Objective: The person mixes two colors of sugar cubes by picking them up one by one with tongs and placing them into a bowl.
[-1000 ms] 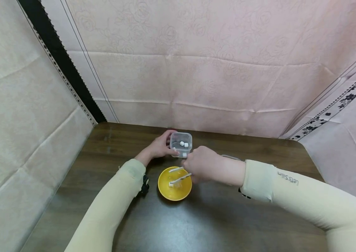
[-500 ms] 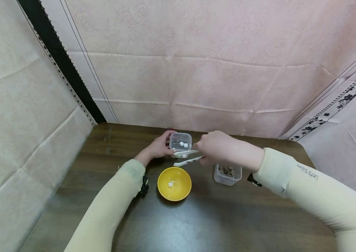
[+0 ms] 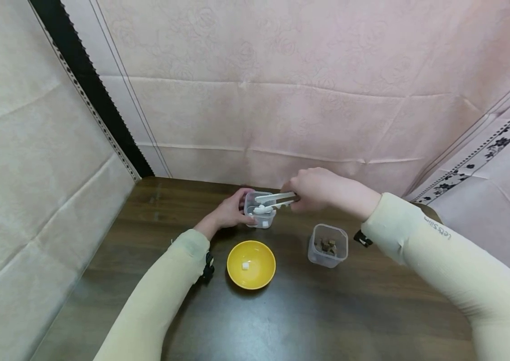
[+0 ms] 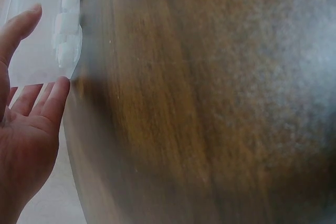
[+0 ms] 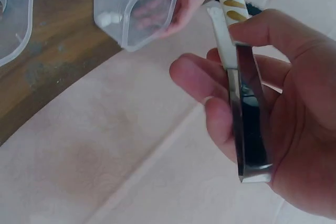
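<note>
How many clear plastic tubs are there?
2: the first tub gripped by the left hand, the second tub on the table, right of the yellow bowl.

The clear square plastic tub [image 4: 32, 51] of white cubes [image 4: 67, 23] is blocked on its left by the left hand [image 3: 227, 212]; white-tipped metal tongs [image 5: 254, 116] in the right hand [image 3: 312, 188] cross its opening. On the brown wooden bench [image 3: 309, 311], passage exists between the round yellow bowl [image 3: 260, 276] and the second clear plastic tub [image 3: 325, 259]. Pale pink patterned cloth [image 3: 304, 120] bounds the far edge.

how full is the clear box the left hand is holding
Mostly empty: the left wrist view shows a few white cubes near the bottom of the clear box, with none higher up.
</note>
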Demonstrator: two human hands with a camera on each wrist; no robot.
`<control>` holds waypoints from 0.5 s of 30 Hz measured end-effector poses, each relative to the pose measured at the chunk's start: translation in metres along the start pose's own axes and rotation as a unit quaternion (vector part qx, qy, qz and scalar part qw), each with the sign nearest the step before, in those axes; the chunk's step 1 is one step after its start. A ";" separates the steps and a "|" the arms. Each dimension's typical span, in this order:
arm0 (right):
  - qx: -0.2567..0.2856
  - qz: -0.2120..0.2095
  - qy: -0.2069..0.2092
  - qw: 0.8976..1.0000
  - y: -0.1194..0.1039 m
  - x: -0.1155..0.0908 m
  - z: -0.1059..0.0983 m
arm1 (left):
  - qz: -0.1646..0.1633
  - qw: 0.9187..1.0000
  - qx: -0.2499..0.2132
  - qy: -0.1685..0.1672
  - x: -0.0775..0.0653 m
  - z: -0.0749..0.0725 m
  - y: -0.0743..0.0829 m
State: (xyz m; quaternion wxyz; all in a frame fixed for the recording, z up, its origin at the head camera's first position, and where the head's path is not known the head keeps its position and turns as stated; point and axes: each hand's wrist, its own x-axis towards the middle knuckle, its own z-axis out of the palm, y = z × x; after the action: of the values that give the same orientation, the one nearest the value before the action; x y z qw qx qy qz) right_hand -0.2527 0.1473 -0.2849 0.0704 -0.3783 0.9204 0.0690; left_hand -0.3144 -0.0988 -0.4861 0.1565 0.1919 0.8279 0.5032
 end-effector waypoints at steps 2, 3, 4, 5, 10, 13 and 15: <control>0.030 -0.001 -0.013 0.999 0.006 0.003 -0.001 | 0.003 1.000 0.000 -0.001 0.000 0.000 -0.001; 0.048 0.002 -0.023 0.999 0.008 0.005 -0.001 | 0.004 1.000 -0.001 -0.002 0.000 0.000 -0.001; 0.065 0.004 -0.033 0.997 0.011 0.006 -0.002 | 0.005 1.000 -0.001 -0.002 0.000 0.000 -0.001; 0.079 0.007 -0.042 0.996 0.013 0.007 -0.003 | 0.006 1.000 -0.002 -0.002 0.000 0.000 -0.001; 0.128 0.031 -0.072 0.989 0.023 0.014 -0.005 | 0.006 1.000 -0.004 -0.001 0.000 0.000 -0.001; 0.137 0.048 -0.081 0.986 0.028 0.018 -0.002 | 0.003 1.000 0.000 0.001 0.000 0.000 -0.001; 0.140 0.056 -0.085 0.985 0.031 0.020 0.000 | 0.003 1.000 0.004 0.002 0.000 0.000 -0.003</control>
State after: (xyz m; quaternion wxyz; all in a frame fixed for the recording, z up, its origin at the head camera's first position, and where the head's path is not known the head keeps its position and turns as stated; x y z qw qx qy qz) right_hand -0.2890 0.1554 -0.2858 0.1970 -0.3050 0.9314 -0.0249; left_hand -0.3150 -0.1002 -0.4882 0.1525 0.1938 0.8296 0.5010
